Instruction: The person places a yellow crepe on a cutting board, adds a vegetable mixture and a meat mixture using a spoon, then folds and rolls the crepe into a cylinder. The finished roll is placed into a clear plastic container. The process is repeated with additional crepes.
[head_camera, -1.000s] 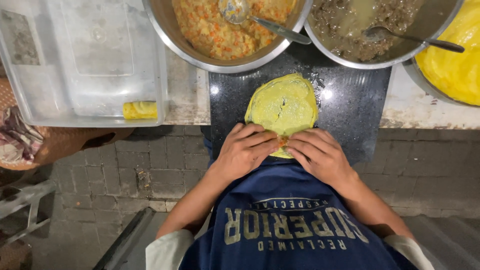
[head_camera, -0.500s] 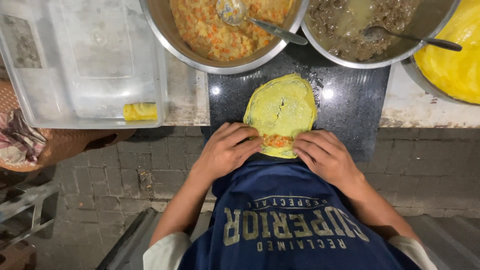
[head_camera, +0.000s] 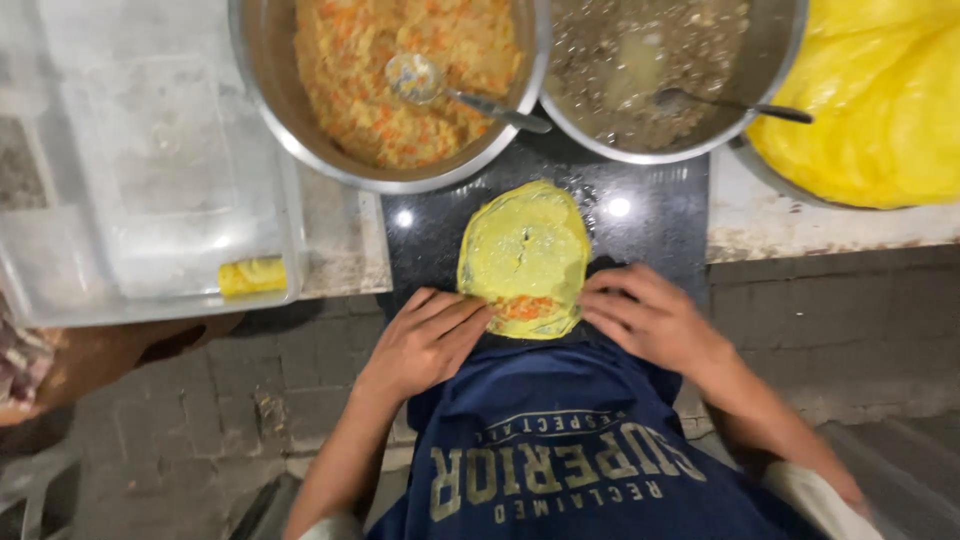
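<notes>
A round yellow-green crepe (head_camera: 525, 245) lies flat on a black stone slab (head_camera: 650, 215). A strip of orange filling (head_camera: 525, 307) sits across its near part. My left hand (head_camera: 425, 340) rests at the crepe's left near edge, fingertips touching it. At the right near edge my right hand (head_camera: 645, 315) does the same, fingers spread. Neither hand holds anything.
A steel bowl of orange-yellow filling (head_camera: 385, 70) with a spoon (head_camera: 440, 85) stands behind the slab, beside a bowl of brown minced filling (head_camera: 650, 70) with its own spoon. A yellow crepe stack (head_camera: 870, 100) is at far right. A clear plastic tub (head_camera: 150, 180) on the left holds one rolled crepe (head_camera: 250, 275).
My hands have drawn apart from the middle to the crepe's sides, uncovering the orange filling. The view has shifted, so everything sits lower and further left.
</notes>
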